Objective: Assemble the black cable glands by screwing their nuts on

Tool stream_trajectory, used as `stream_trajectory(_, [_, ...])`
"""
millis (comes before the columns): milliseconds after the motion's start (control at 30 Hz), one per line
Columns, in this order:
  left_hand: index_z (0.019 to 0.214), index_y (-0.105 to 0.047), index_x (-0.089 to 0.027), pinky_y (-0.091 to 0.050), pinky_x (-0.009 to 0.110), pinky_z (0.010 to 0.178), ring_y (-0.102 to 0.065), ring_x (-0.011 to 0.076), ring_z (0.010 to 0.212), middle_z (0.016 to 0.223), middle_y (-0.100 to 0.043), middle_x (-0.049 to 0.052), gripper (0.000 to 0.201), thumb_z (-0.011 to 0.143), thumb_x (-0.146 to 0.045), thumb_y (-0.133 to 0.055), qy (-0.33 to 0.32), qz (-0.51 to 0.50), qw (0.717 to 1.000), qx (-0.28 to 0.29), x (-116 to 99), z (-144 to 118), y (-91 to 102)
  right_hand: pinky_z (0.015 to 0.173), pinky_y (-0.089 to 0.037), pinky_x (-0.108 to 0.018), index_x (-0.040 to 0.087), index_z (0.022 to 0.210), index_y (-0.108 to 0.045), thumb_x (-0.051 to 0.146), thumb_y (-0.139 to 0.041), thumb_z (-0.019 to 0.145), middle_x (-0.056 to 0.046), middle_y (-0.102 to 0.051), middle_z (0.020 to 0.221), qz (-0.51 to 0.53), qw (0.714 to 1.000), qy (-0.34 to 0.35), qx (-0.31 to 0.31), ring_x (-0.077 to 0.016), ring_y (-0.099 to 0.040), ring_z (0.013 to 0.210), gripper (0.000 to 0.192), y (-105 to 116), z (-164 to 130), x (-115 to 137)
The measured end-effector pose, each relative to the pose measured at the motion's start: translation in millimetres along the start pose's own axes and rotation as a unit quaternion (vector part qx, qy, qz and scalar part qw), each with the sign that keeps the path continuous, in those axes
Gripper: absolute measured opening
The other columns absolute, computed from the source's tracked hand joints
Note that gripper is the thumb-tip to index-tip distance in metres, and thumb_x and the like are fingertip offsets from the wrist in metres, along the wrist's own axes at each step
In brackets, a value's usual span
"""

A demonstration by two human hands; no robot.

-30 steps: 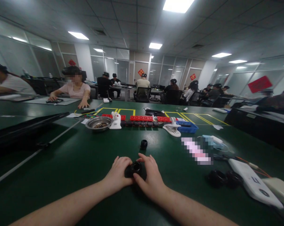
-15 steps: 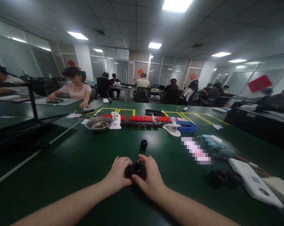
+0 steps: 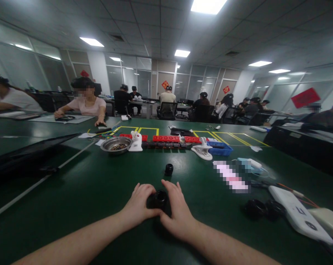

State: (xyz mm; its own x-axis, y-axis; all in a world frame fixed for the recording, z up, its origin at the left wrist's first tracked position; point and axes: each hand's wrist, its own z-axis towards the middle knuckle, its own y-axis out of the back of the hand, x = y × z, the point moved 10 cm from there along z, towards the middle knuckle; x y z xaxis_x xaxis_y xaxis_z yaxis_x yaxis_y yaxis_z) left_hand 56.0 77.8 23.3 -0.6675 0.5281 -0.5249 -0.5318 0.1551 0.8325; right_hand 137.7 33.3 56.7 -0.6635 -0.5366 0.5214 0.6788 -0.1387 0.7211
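One black fitting, pinched by left hand, flanked by open-fingered right hand, liable to slip through one-sided hold.

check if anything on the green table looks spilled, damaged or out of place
Nothing stands out: the small pieces lie inside the metal bowl, and the nearest black part, its open end up, shows no visible damage.

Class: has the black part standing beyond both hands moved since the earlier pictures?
No; the black part keeps its place in front of the red row.
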Motion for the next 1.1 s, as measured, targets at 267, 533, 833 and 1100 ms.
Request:
stream_trajectory(267, [0.08, -0.05, -0.022, -0.019, 0.05, 0.097, -0.048, 0.023, 0.096, 0.094, -0.053, 0.001, 0.027, 0.059, -0.033, -0.063, -0.007, 0.002, 1.0, -0.014, -0.1, -0.8, 0.3, 0.091, -0.032, -0.046, 0.018, 0.113, -0.039, 0.026, -0.061, 0.062, -0.007, -0.053, 0.098, 0.001, 0.996, -0.078, -0.044, -0.0246, -0.048, 0.098, 0.056, 5.3, 0.7, -16.8])
stream_trajectory(533, [0.081, -0.049, -0.021, -0.018, 0.051, 0.096, -0.047, 0.0237, 0.096, 0.094, -0.053, 0.002, 0.034, 0.059, -0.042, -0.064, 0.004, -0.001, 1.0, 0.0, -0.4, 0.1, 0.2, 0.099, -0.01, -0.055, 0.015, 0.128, -0.02, 0.017, -0.048, 0.061, -0.012, -0.035, 0.129, -0.004, 1.0, -0.02, 0.019, -0.0276, -0.026, 0.121, 0.073, -4.8, -0.7, -8.2])
stream_trajectory(833, [0.081, -0.05, -0.023, -0.017, 0.049, 0.098, -0.046, 0.0234, 0.099, 0.095, -0.053, 0.002, 0.027, 0.058, -0.031, -0.062, 0.006, -0.009, 1.0, -0.005, -0.1, -1.0, 0.6, 0.089, -0.035, -0.044, 0.016, 0.116, -0.037, 0.025, -0.062, 0.061, -0.009, -0.051, 0.103, 0.012, 0.996, -0.085, -0.036, -0.0246, -0.046, 0.099, 0.061, 4.5, 1.1, -18.0])
stream_trajectory(1100, [0.083, -0.05, -0.021, -0.017, 0.051, 0.097, -0.047, 0.0235, 0.097, 0.095, -0.053, 0.003, 0.032, 0.059, -0.038, -0.064, 0.008, -0.004, 1.0, -0.005, 1.1, -0.6, 0.4, 0.101, -0.008, -0.053, 0.019, 0.12, -0.031, 0.013, -0.05, 0.062, -0.007, -0.049, 0.114, 0.003, 0.999, -0.028, -0.019, -0.0242, -0.036, 0.114, 0.061, 2.2, 1.7, -8.6])
